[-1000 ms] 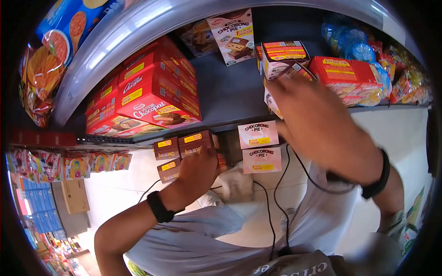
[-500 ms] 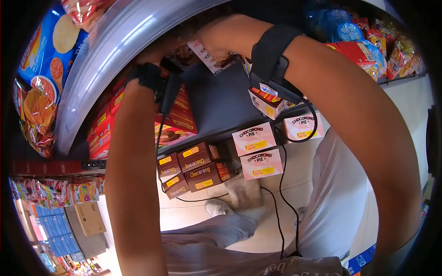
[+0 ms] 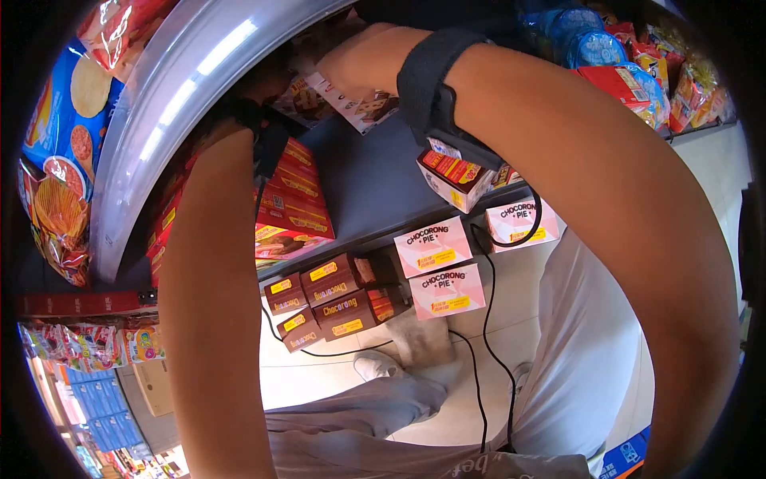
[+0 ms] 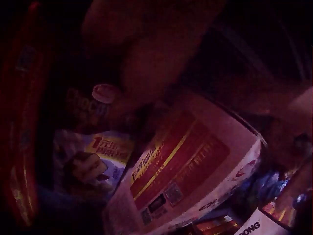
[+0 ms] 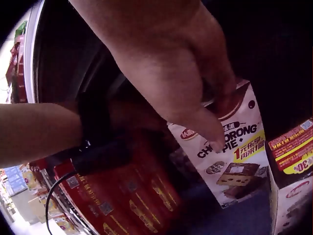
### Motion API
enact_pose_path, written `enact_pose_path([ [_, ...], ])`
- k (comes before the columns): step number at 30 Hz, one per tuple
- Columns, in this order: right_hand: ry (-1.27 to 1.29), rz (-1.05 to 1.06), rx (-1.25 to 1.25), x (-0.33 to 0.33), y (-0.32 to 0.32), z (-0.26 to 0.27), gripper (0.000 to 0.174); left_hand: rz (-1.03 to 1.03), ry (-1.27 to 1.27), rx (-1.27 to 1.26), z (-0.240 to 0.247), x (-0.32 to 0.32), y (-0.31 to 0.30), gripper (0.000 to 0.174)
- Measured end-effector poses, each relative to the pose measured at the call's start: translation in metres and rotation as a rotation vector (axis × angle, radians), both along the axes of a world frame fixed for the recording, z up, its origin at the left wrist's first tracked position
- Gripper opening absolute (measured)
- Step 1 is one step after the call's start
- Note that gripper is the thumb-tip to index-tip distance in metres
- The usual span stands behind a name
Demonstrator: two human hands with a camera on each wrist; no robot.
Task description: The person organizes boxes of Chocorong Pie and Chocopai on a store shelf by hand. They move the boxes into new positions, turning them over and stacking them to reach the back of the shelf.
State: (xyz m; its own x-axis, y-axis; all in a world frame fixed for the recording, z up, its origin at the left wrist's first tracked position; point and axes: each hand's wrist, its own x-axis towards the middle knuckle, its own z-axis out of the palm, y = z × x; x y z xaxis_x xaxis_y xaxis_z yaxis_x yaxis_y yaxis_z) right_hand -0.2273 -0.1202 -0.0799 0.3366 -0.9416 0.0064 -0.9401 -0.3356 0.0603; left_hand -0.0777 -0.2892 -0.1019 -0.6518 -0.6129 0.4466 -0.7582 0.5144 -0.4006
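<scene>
My right hand (image 5: 168,68) holds the top of an upright white Chocorong Pie box (image 5: 239,171), thumb on its front, deep on the dark shelf. In the head view that box (image 3: 361,112) shows below the hand. My left hand (image 4: 156,54) reaches in beside it, in deep shadow. Its thumb lies over the upper front of a dark-topped snack box (image 4: 93,161); the other fingers are hidden, so I cannot tell whether it grips. A pale box side with a red panel (image 4: 181,166) stands close to that hand.
Stacked red boxes (image 3: 291,203) fill the shelf's left. At right stand another pie box (image 3: 455,180) and bagged snacks (image 3: 598,48). Below the shelf edge are brown Chocorong boxes (image 3: 347,311) and pink-white boxes (image 3: 447,291). A clear curved shelf rim (image 3: 163,120) arches over my left arm. Black cables (image 3: 488,343) hang down.
A second ago my left hand was at the brown boxes and my right at the pie boxes on the right. Both then reached deep into the shelf; since half a second ago they have shifted slightly.
</scene>
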Motion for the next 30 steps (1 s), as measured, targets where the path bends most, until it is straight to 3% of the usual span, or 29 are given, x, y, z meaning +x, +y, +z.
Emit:
enact_pose_path([
  [9, -0.269, -0.066, -0.099, -0.001, -0.022, -0.013, 0.049, -0.208, 0.015, -0.175, 0.005, 0.025, -0.006, 0.041],
  [13, -0.432, 0.019, -0.306, -0.005, -0.022, -0.016, 0.046, -0.388, -0.003, -0.373, 0.015, 0.048, 0.003, 0.04],
  [14, -0.535, 0.081, -0.502, -0.005, -0.032, -0.027, 0.043, -0.388, 0.007, -0.364, 0.016, 0.054, 0.013, 0.04],
  [16, -0.723, -0.006, -0.124, -0.011, -0.037, -0.019, 0.042, -0.313, 0.089, -0.248, 0.023, 0.056, 0.056, 0.04],
  [18, -0.477, -0.024, -0.328, -0.008, -0.024, -0.011, 0.038, -0.183, 0.183, -0.094, 0.031, 0.052, 0.115, 0.043],
  [20, -0.445, -0.072, -0.33, -0.007, -0.012, -0.004, 0.035, -0.002, 0.39, 0.094, 0.042, 0.051, 0.17, 0.046],
  [22, -0.41, -0.115, -0.331, -0.004, -0.004, 0.002, 0.033, 0.049, 0.6, 0.27, 0.062, 0.052, 0.207, 0.045],
  [24, -0.382, -0.14, -0.324, -0.002, -0.001, 0.007, 0.033, -0.05, 0.613, 0.266, 0.068, 0.06, 0.237, 0.053],
  [27, -0.409, -0.122, -0.355, -0.003, 0.0, 0.008, 0.032, 0.248, 0.602, 0.467, 0.067, 0.072, 0.293, 0.062],
  [30, -0.463, -0.062, -0.4, -0.002, -0.002, 0.006, 0.031, 0.229, 0.567, 0.622, 0.078, 0.079, 0.324, 0.065],
])
